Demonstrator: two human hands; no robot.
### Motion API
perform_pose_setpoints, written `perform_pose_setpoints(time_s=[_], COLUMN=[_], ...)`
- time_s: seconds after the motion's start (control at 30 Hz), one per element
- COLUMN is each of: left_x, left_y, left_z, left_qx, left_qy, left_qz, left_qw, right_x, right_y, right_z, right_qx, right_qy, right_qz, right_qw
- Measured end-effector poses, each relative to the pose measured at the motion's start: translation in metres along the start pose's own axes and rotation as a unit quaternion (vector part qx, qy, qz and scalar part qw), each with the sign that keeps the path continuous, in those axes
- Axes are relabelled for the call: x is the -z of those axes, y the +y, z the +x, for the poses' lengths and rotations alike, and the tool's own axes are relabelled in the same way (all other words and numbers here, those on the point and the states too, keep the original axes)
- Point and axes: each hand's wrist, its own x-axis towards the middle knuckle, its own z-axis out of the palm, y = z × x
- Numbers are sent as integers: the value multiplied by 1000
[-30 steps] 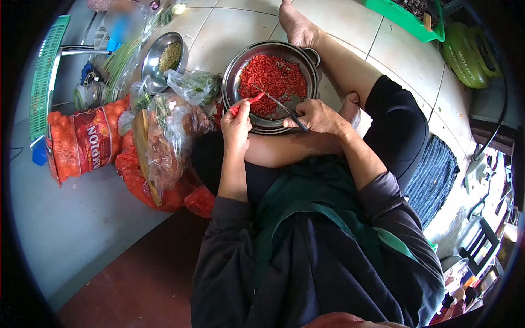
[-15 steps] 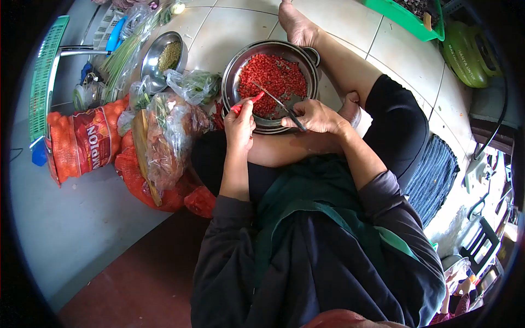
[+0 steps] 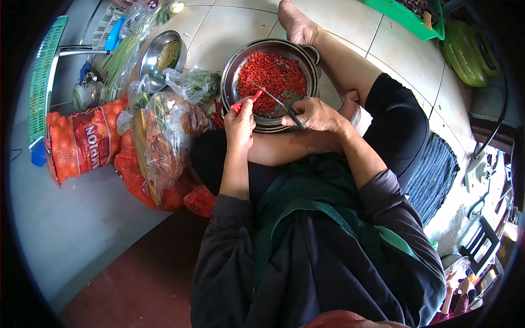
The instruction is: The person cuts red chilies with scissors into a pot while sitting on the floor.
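My left hand is closed around red chillies, whose ends stick out over the near left rim of a metal pot. Chopped red chilli pieces cover much of the pot's bottom. With my right hand I grip the dark handle of a knife. Its thin blade slants up and left above the pot, its edge close to the chillies in my left hand. Whether blade and chillies touch, I cannot tell.
Left of the pot lie a leafy plastic bag, a metal bowl of greenish bits, a clear bag and an orange net sack. A green crate and a green gas cylinder stand at upper right.
The chilli tips have shifted slightly left and down against the blade. Both hands otherwise stay almost where they were.
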Motion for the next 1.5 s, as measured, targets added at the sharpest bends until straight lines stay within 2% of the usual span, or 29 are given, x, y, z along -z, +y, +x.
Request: perform_pose_setpoints(time_s=[0.23,0.33,0.43,0.53,0.73,1.23,1.33,1.5], left_x=[4,6,6,5,1,4,5,3], left_y=[0,0,1,-2,-5,-3,-2,-4], left_z=[1,2,1,1,0,2,3,2], left_qx=[19,19,13,11,17,24,23,31], left_qy=[14,19,15,2,-14,17,14,14], left_qz=[-20,-23,-38,-36,-24,-33,-51,-47], left_qw=[1000,999,999,999,999,999,998,998], right_x=[-1,-1,0,-2,-2,-1,-2,-6], right_y=[4,3,-4,-4,-5,2,-2,-1], right_z=[0,-1,-2,-1,-1,0,-1,1], right_qx=[30,18,-39,-32,-29,6,-46,-22], right_qy=[12,6,-39,-56,-32,0,-27,-57], right_qz=[-20,-23,8,8,39,-8,18,28], right_qw=[999,1000,998,998,998,1000,998,998])
